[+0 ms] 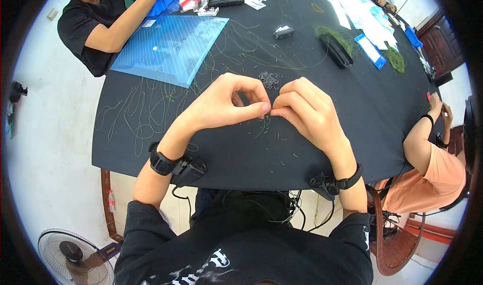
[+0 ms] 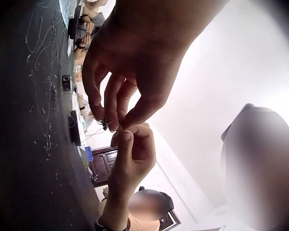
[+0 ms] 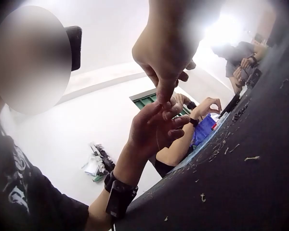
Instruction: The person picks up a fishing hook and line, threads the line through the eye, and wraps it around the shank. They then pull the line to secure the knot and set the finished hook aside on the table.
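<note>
My left hand (image 1: pixel 214 103) is over the near half of the black table, thumb and forefinger tips pinched together on a thin line (image 2: pixel 97 133). Facing it, my right hand (image 1: pixel 313 115) pinches at the same spot with thumb and forefinger. The fingertips of both hands almost meet. In the left wrist view a small dark piece (image 2: pixel 105 124) shows at the left fingertips; its kind is too small to tell. Beyond the hands lies a small heap of dark grey bits (image 1: pixel 269 79). Short green snippets of line are scattered below the fingers.
A translucent blue folder (image 1: pixel 168 48) lies at the back left, with loose green lines (image 1: pixel 146 106) strewn around it. Farther back are a small black device (image 1: pixel 283 32), a black case (image 1: pixel 336 51) with green line, and a blue-edged packet (image 1: pixel 371 50). Other people sit around the table.
</note>
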### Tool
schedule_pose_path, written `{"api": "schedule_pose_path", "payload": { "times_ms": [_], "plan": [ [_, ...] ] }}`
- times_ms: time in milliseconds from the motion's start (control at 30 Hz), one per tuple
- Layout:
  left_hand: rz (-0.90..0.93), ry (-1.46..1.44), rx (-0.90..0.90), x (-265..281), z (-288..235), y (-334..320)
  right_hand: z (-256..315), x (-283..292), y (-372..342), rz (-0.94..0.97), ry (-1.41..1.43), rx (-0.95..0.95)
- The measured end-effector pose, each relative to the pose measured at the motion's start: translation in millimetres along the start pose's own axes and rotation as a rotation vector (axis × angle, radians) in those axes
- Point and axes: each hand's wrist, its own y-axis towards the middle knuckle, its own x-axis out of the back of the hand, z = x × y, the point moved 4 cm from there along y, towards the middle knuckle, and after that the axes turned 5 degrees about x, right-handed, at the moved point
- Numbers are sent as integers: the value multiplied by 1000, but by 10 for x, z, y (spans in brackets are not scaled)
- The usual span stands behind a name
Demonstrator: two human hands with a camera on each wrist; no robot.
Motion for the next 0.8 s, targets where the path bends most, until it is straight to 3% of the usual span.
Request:
{"api": "schedule_pose_path", "payload": {
  "times_ms": [133,233,333,467,567,700,800],
  "plan": [
    [13,-2,-2,-7,17,1,-5,8,-4,21,6,-26],
    [-59,-64,-9,7,55,10,-47,13,-15,6,138,-200],
    [-277,-226,-15,45,18,10,-236,-71,-162,-51,554,-755],
    [-394,-335,-178,-6,87,43,-152,-310,-214,168,1147,-807],
    [-426,-485,-150,-28,-27,21,-70,-419,-212,297,1338,-838],
    [-245,-1046,-127,30,32,37,-164,-437,-252,132,1379,-834],
    [-263,-1085,-126,164,-31,-76,-217,-333,-225,-53,1278,-906]
  ]
}}
